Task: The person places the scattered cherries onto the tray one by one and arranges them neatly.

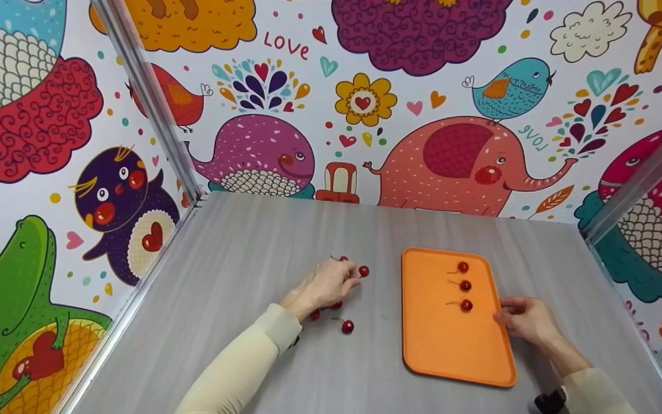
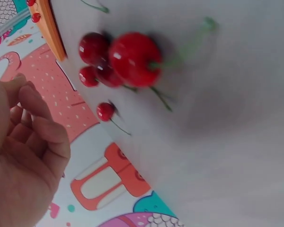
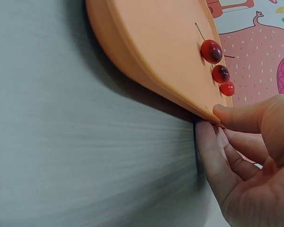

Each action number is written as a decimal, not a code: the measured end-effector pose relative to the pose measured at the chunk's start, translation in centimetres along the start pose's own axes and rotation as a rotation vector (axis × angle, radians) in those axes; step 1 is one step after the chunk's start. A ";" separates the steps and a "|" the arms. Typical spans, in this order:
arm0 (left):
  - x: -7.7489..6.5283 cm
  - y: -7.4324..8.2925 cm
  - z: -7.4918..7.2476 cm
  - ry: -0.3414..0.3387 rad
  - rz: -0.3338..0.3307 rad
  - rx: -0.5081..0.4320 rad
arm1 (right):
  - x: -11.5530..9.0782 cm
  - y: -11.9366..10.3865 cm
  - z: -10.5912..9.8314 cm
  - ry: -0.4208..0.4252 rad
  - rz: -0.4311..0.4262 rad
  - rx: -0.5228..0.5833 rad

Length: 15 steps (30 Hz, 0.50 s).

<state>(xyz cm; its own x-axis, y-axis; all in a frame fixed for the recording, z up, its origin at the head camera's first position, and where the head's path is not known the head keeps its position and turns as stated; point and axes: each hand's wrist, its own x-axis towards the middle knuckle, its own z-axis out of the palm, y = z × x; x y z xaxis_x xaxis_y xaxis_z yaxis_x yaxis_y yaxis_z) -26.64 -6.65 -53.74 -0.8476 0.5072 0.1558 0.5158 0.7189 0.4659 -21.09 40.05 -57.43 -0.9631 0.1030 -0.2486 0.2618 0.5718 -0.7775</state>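
Note:
My left hand (image 1: 325,282) is stretched over loose red cherries, its fingertips beside one cherry (image 1: 364,271) in the head view. In the left wrist view its bent fingers (image 2: 40,127) show nothing between them. More cherries lie on the table under and around it, including one (image 1: 347,326) nearer me and a large one (image 2: 135,59) close to the wrist camera. My right hand (image 1: 529,322) grips the right edge of an orange tray (image 1: 451,356), thumb on the rim and fingers below. Three stemmed cherries stand in a column on the tray, the middle one (image 1: 465,285) among them.
The grey wood-look table (image 1: 239,241) is closed in by printed panels with cartoon animals. Metal posts (image 1: 153,98) stand at the corners. A dark object (image 1: 550,401) sits by the right sleeve.

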 end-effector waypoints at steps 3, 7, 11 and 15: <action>0.5 0.9 0.3 -0.012 0.014 0.003 | 0.0 0.0 0.0 0.005 0.006 0.000; 1.0 2.1 0.9 -0.025 0.045 0.031 | 0.1 -0.1 0.0 0.005 0.020 0.004; 1.6 3.2 1.6 -0.027 0.091 0.075 | 0.2 -0.1 0.0 -0.003 0.035 0.008; 2.1 4.4 2.5 -0.035 0.137 0.108 | 0.2 -0.1 0.0 -0.004 0.033 0.004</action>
<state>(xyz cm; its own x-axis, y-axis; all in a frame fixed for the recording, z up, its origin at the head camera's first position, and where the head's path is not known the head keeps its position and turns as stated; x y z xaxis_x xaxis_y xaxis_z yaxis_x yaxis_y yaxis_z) -25.83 -1.26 -53.55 -0.7644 0.6190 0.1803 0.6385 0.6877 0.3455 -21.30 40.02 -57.42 -0.9538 0.1181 -0.2762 0.2933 0.5649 -0.7712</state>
